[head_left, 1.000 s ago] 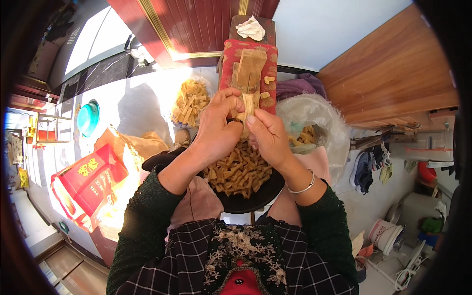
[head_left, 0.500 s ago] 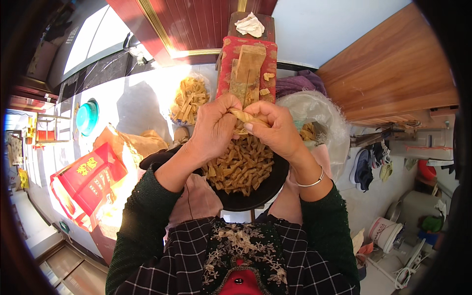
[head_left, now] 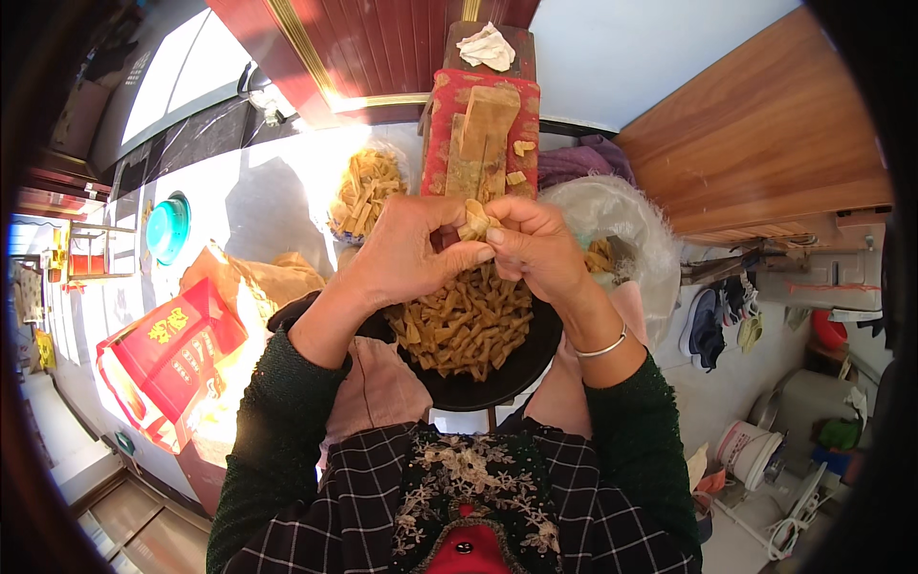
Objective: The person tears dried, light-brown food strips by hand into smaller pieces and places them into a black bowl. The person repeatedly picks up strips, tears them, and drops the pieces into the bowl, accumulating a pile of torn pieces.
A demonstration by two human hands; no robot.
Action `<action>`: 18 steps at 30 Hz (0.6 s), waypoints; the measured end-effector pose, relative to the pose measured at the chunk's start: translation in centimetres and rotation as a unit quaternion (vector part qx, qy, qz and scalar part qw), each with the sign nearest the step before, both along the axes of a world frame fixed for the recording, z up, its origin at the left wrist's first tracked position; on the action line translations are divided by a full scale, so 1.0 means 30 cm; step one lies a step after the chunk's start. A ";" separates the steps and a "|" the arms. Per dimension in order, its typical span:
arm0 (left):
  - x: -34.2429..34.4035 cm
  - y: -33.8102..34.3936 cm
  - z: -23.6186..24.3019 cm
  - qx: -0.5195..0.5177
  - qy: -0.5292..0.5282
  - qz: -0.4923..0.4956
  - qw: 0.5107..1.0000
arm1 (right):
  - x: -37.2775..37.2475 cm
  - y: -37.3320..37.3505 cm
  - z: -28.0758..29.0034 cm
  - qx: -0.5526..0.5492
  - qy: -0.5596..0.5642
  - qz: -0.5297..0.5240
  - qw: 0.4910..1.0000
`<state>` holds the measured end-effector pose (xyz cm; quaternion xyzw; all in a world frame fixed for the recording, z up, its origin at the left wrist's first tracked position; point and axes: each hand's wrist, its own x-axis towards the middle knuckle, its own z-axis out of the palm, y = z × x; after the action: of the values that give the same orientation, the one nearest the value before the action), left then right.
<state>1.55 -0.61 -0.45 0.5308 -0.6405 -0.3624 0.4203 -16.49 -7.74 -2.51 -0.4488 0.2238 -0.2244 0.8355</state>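
A soft, pale yellow strip (head_left: 474, 221), bunched and folded, is pinched between my two hands. My left hand (head_left: 406, 247) grips it from the left, thumb pointing toward the right hand. Fingertips of my right hand (head_left: 543, 251), with a bangle on that wrist, hold its other side. Below them, a round black tray (head_left: 466, 393) over my lap is heaped with twisted, yellow-brown pieces (head_left: 466, 325). Just beyond my hands, a wooden block tool (head_left: 488, 124) lies on a red cloth-covered bench (head_left: 437, 115). Part of the strip is hidden by my fingers.
A bag of flat yellow strips (head_left: 368, 191) stands beyond my left wrist. To the right is a large translucent sack (head_left: 631, 220) with similar pieces inside. A red gift bag (head_left: 177, 354) and a teal basin (head_left: 169, 230) are at the left. Shoes (head_left: 708, 335) lie right.
The strip, earlier stretched and twisted between my hands, is now bunched into a compact fold. My left hand has turned, its thumb now reaching across toward the right fingertips.
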 end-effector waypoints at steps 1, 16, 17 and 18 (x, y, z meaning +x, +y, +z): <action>0.000 -0.002 -0.003 0.049 0.058 -0.008 0.997 | -0.001 -0.001 0.001 0.004 -0.007 0.001 1.000; 0.093 0.005 0.026 0.030 0.017 -0.039 0.999 | -0.101 -0.048 0.050 -0.256 0.109 -0.073 0.958; 0.078 0.002 0.022 -0.036 -0.072 -0.008 0.997 | -0.090 -0.041 0.049 -0.279 0.128 -0.055 0.950; 0.054 0.011 0.043 -0.057 -0.086 -0.004 0.995 | -0.071 -0.028 0.046 -0.301 0.147 -0.035 0.942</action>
<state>3.17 -0.27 0.84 0.5323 -0.6962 -0.2801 0.3917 -18.63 -8.57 -1.13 -0.6989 0.2815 -0.2420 0.6114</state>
